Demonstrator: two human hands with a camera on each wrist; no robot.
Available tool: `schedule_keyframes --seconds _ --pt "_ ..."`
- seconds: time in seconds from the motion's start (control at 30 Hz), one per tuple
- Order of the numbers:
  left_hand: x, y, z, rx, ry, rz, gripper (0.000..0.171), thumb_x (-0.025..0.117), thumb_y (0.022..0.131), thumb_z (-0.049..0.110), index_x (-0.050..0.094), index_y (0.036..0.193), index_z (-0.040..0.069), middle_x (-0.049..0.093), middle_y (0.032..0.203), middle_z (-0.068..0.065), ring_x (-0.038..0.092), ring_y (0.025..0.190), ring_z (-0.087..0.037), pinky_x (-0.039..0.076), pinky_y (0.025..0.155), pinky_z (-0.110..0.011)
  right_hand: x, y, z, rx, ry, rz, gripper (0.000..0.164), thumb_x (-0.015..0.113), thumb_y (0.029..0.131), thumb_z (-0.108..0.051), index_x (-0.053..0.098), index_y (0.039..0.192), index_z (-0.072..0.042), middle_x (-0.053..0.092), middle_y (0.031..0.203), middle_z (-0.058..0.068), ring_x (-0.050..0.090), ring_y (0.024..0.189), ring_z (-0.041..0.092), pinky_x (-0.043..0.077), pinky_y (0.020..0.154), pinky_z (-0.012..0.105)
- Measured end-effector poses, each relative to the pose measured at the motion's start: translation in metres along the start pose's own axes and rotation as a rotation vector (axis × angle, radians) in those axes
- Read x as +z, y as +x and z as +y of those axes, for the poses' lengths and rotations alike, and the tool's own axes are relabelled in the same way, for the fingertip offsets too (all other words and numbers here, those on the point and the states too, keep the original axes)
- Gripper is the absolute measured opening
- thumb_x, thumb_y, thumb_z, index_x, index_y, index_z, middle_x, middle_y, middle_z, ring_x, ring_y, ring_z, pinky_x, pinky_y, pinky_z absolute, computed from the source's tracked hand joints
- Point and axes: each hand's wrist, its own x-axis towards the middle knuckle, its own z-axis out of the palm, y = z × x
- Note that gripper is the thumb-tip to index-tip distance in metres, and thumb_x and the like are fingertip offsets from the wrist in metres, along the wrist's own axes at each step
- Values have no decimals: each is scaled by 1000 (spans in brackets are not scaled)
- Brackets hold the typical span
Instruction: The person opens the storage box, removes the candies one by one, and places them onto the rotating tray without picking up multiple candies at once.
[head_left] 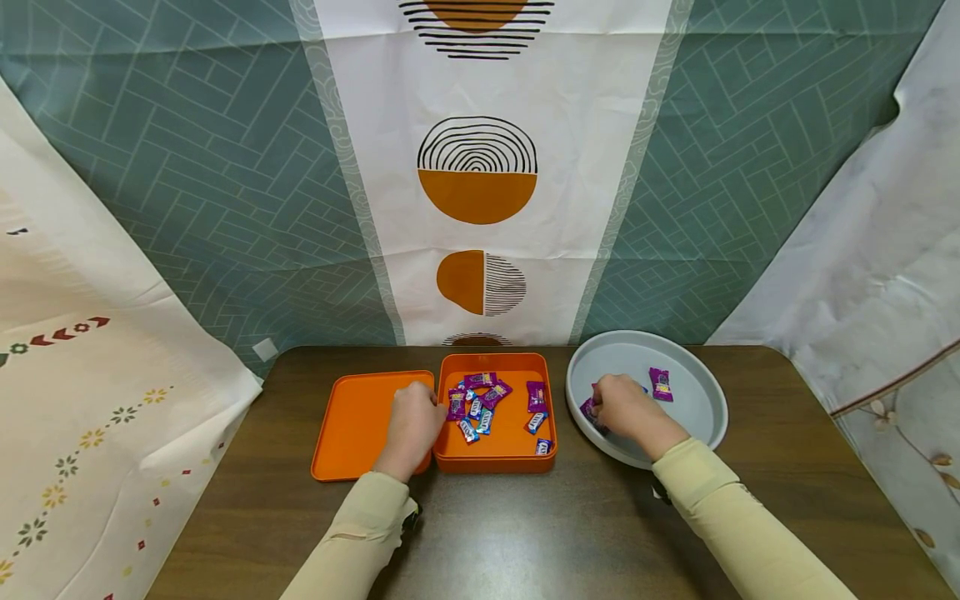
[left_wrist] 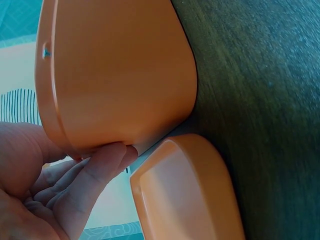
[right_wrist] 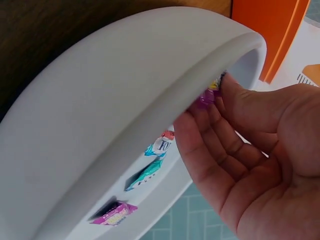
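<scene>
My left hand (head_left: 415, 421) grips the left wall of the orange box (head_left: 495, 466), thumb outside and fingers over the rim in the left wrist view. Inside that box lie several purple-wrapped candies (head_left: 536, 397) and several small blue-and-white wrapped candies (head_left: 466, 431). Over the left side of the round grey tray (head_left: 708, 417), my right hand (head_left: 628, 407) pinches a purple-wrapped candy (right_wrist: 207, 97) between thumb and fingers. Further along the tray lie another purple candy (head_left: 661, 384), a teal-wrapped candy (right_wrist: 145, 175) and a white, blue and red one (right_wrist: 162, 144).
An orange lid-like shallow tray (head_left: 352, 425) lies left of the box, partly behind my left hand. Everything stands on a dark wooden table (head_left: 495, 533). A patterned curtain (head_left: 480, 292) hangs at its back edge, with pale cloths at both sides.
</scene>
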Motion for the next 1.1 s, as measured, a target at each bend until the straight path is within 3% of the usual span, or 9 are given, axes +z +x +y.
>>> schedule_keyframes --seconds 0.2,0.53,0.7,0.8,0.93,1.1 --pt "0 0 0 3 -6 3 33 71 80 13 57 50 9 43 44 0 42 35 -16 30 33 -19 -1 -1 3 14 -11 18 16 67 78 -8 66 63 -8 60 61 2 48 60 17 42 54 29" --pt "0 0 1 -9 -21 -9 19 72 80 12 67 63 5 58 51 -3 49 38 -16 43 37 -19 -10 -1 1 14 -7 44 26 57 78 -4 53 53 -11 49 52 0 41 53 15 32 47 26" --pt "-1 0 0 -6 -11 -4 17 72 80 13 68 65 5 60 53 -4 49 39 -15 42 37 -19 -14 3 -8 10 -6 75 10 63 82 -11 67 79 -3 65 73 8 58 65 18 53 63 35" --pt "-1 0 1 -11 -11 -12 16 71 81 13 70 67 4 60 54 -4 50 39 -15 42 37 -19 -13 5 -19 -4 -4 109 17 64 84 -15 69 94 -2 68 85 10 62 73 20 55 73 40" --pt "-2 -1 2 -21 -11 -26 15 69 82 14 71 73 3 62 57 -4 52 40 -14 43 38 -18 -9 8 -37 -49 -5 172 22 65 84 -17 68 101 -4 68 92 10 62 79 23 55 79 41" --pt "-4 -2 3 -4 -14 -27 20 66 84 14 69 67 4 59 53 -4 50 38 -15 41 36 -19 -2 12 -62 -145 -20 215 20 68 82 -16 67 99 -5 66 88 6 58 74 19 56 76 36"
